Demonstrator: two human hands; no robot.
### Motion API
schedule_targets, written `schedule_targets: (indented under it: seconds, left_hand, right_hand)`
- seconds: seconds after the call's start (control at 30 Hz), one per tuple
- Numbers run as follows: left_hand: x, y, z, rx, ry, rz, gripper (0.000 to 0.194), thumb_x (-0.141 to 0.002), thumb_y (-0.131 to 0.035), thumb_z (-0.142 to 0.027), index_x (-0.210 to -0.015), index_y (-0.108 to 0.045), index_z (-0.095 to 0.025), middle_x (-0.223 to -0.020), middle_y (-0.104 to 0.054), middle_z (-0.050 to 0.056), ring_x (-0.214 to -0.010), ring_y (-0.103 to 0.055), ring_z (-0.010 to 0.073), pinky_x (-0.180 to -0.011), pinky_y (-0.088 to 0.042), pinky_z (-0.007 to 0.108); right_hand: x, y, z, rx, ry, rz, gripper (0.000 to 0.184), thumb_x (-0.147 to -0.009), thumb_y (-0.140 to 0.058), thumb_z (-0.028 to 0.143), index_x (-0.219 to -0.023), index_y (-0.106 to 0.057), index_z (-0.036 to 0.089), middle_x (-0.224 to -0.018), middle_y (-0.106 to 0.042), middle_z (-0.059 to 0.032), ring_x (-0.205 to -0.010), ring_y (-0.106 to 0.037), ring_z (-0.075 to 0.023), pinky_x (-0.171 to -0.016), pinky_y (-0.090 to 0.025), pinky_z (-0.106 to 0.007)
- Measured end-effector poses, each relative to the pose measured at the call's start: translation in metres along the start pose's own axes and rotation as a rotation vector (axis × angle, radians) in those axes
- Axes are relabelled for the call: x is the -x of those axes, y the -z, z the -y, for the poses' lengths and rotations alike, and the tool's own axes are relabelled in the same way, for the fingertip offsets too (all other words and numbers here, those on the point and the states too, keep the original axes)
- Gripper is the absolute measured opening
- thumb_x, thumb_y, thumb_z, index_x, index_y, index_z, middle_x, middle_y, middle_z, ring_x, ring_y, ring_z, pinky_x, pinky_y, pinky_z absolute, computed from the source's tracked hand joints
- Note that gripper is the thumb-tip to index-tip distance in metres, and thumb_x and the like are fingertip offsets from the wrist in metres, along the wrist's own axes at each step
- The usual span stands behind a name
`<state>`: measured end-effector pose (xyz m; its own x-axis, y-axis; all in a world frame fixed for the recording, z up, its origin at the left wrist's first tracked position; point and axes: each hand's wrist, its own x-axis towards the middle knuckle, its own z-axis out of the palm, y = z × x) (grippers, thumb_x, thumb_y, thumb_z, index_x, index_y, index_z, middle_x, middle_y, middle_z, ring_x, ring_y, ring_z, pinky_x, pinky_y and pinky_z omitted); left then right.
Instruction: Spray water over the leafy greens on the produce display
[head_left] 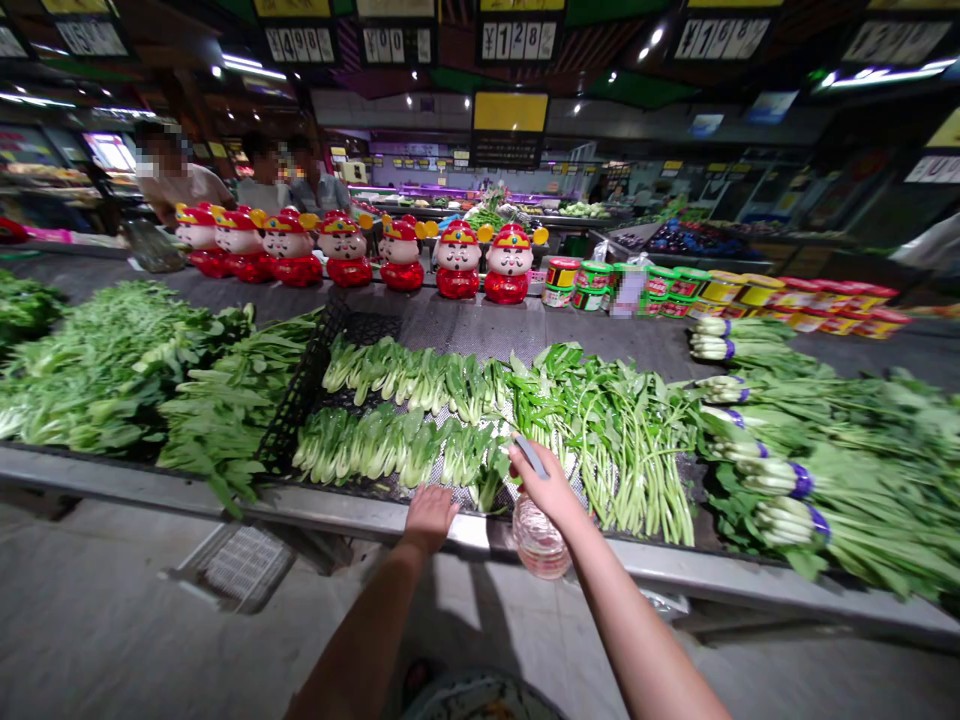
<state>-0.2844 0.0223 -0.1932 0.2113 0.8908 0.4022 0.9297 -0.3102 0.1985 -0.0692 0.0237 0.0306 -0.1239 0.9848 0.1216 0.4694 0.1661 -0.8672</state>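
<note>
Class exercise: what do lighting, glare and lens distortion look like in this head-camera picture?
In the head view, the wide lens bends the stall's steel edge and stretches the right arm; ceiling lights flare against a dim background; the plastic bottle shows glare; shadows of the arms fall on the floor.

Left hand (429, 518) resting palm-down on grey metal rim of surface (330, 492), just below green-and-white bok choy bunches (397, 455) on black plastic crate (315, 400). Right hand (546, 487) gripping clear plastic bottle (538, 540) of pale liquid, bottle hanging below palm, flat grey strip (531, 456) at fingers. Long-stemmed green leafy bunches (637, 460) just beyond right hand; purple-banded white-stemmed greens (787, 482) farther right. Red-and-gold figurines (459, 262) well beyond both hands.
</note>
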Motion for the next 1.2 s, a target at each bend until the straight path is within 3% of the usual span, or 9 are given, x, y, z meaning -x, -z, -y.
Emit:
schedule_targets:
  seconds: [0.27,0.57,0.8,1.07,1.2]
  left_hand:
    - [0.002,0.000,0.001,-0.039,-0.055,-0.066,0.035,-0.091,-0.037,-0.036,-0.106,-0.063,-0.018,-0.105,-0.069,0.011,-0.107,-0.058,0.0257,-0.105,-0.032,0.046]
    - [0.001,0.002,0.002,-0.059,-0.089,-0.114,0.036,-0.091,-0.036,-0.035,-0.104,-0.064,-0.018,-0.101,-0.070,0.009,-0.104,-0.059,0.0251,-0.102,-0.034,0.045]
    - [-0.001,0.012,-0.002,-0.012,-0.027,-0.011,0.036,-0.090,-0.035,-0.036,-0.106,-0.064,-0.020,-0.106,-0.069,0.009,-0.108,-0.058,0.0263,-0.104,-0.032,0.045]
    - [-0.002,0.010,-0.001,-0.017,0.022,0.079,0.042,-0.091,-0.031,-0.040,-0.111,-0.062,-0.021,-0.110,-0.067,0.009,-0.110,-0.056,0.0260,-0.106,-0.031,0.047]
    - [-0.002,0.004,0.003,-0.024,0.011,0.078,0.043,-0.091,-0.029,-0.041,-0.110,-0.062,-0.019,-0.108,-0.067,0.010,-0.108,-0.057,0.0255,-0.105,-0.032,0.047]
  right_hand:
    - [0.012,0.013,-0.016,-0.071,-0.024,-0.060,0.040,-0.085,-0.044,0.053,-0.097,-0.061,0.020,-0.084,-0.065,-0.0066,-0.074,-0.061,-0.0198,-0.062,-0.050,-0.032]
    - [0.020,0.036,-0.037,0.022,-0.128,-0.168,0.038,-0.083,-0.043,0.055,-0.088,-0.060,0.021,-0.074,-0.063,-0.0049,-0.068,-0.060,-0.0212,-0.061,-0.049,-0.035]
    - [0.030,0.043,-0.051,0.006,-0.135,-0.134,0.040,-0.083,-0.043,0.057,-0.070,-0.056,0.021,-0.063,-0.059,-0.0036,-0.060,-0.059,-0.0199,-0.059,-0.050,-0.036]
    - [0.026,0.065,-0.051,-0.146,-0.195,-0.252,0.038,-0.079,-0.050,0.056,-0.092,-0.059,0.022,-0.088,-0.066,-0.0096,-0.081,-0.064,-0.0251,-0.055,-0.053,-0.035]
    - [0.021,0.075,-0.050,-0.134,-0.193,-0.314,0.034,-0.080,-0.048,0.055,-0.083,-0.058,0.022,-0.081,-0.064,-0.0093,-0.074,-0.062,-0.0238,-0.054,-0.053,-0.036]
